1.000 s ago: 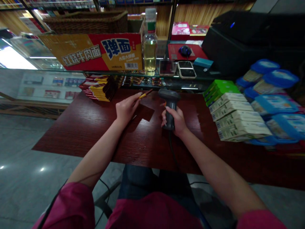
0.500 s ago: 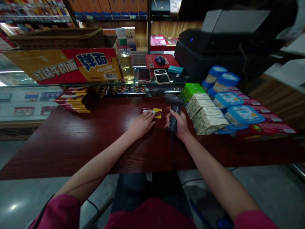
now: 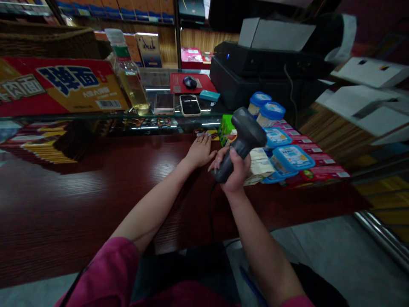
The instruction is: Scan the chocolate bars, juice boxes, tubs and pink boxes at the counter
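My right hand [image 3: 235, 167] is wrapped round the grip of a dark barcode scanner [image 3: 243, 140], lifted above the red-brown wooden table [image 3: 96, 183] with its head tilted up to the right. My left hand [image 3: 200, 151] lies flat on the table with fingers stretched out, its fingertips on a small red and yellow packet [image 3: 207, 135] near the glass counter. A cable [image 3: 211, 209] drops from the scanner toward me.
White boxes, a green box [image 3: 226, 128] and blue-lidded tubs [image 3: 289, 157] crowd the table's right. A stack of yellow-red packets [image 3: 41, 147] sits left. On the glass shelf stand a noodle carton [image 3: 60, 85], a bottle [image 3: 129, 72], two phones [image 3: 190, 105] and a black printer [image 3: 265, 68].
My right hand has lifted the scanner off the table and tilted it. My left hand put the packet down and pushed it farther away. My view has swung right.
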A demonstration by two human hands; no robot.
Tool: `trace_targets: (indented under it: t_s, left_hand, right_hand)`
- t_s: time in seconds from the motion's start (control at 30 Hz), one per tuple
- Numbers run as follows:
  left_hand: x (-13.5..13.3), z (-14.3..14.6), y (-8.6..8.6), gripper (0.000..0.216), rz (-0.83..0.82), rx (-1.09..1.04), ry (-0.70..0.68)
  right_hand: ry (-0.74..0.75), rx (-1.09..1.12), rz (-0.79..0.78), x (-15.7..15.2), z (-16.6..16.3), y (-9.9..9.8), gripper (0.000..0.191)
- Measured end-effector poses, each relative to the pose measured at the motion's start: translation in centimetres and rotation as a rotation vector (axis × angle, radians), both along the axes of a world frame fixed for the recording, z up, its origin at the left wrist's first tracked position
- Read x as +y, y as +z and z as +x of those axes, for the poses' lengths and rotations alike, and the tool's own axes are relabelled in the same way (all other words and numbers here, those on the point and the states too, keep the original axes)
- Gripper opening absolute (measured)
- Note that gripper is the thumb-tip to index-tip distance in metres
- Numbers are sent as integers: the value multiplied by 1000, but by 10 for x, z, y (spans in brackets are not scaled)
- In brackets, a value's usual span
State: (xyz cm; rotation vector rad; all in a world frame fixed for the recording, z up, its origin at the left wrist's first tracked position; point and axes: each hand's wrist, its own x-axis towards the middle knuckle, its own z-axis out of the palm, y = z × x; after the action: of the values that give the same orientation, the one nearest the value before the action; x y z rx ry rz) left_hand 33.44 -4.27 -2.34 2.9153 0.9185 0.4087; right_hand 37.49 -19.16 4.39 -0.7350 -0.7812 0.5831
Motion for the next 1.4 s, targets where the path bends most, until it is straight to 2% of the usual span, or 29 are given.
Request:
trace_targets:
  t_s: [0.23, 0.3, 0.37, 0.43, 0.53, 0.6, 0.73, 0.83, 0.9, 1.07, 1.2, 1.3, 1.4]
  left_hand:
    - [3, -2, 8, 74, -102, -20, 12]
    - [-3, -13, 12, 69, -73, -93, 15]
    - [-10, -36, 16, 64, -12, -154, 15]
    - [-17, -72, 19, 62, 76, -176, -1]
    - [-21, -148, 24, 63, 217, -181, 41]
    - [-19, -206, 30, 65, 274, -214, 189]
    - [-10, -319, 46, 68, 350, -429, 641]
    - [1, -380, 53, 70, 378, -591, 863]
    - [10, -406, 51, 67, 341, -643, 911]
    - [31, -433, 38, 48, 285, -617, 886]
    - [27, -436, 44, 36, 285, -572, 846]
    - [14, -423, 53, 29, 258, -661, 794]
    - [3, -391, 53, 31, 182, -913, 741]
  right_hand:
    - [-112, 33, 36, 1, 0, 2, 24]
    - [-98, 39, 14, 2, 0, 2, 26]
    - [-60, 44, -49, 2, -1, 2, 29]
    - [13, 42, -128, 1, -2, 3, 29]
    - [220, 25, -219, 0, -7, 0, 30]
    - [404, 18, -286, 0, -12, -5, 30]
    - [649, 40, -408, 3, -32, -17, 30]
    - [782, 40, -487, 5, -49, -23, 31]
    - [852, 29, -527, 7, -59, -24, 33]
    - [970, -29, -608, 11, -75, -26, 38]
    - [968, -70, -622, 9, -77, -27, 43]
    - [934, -60, -598, 6, -75, -27, 45]
    - [912, -86, -570, 4, -74, -27, 50]
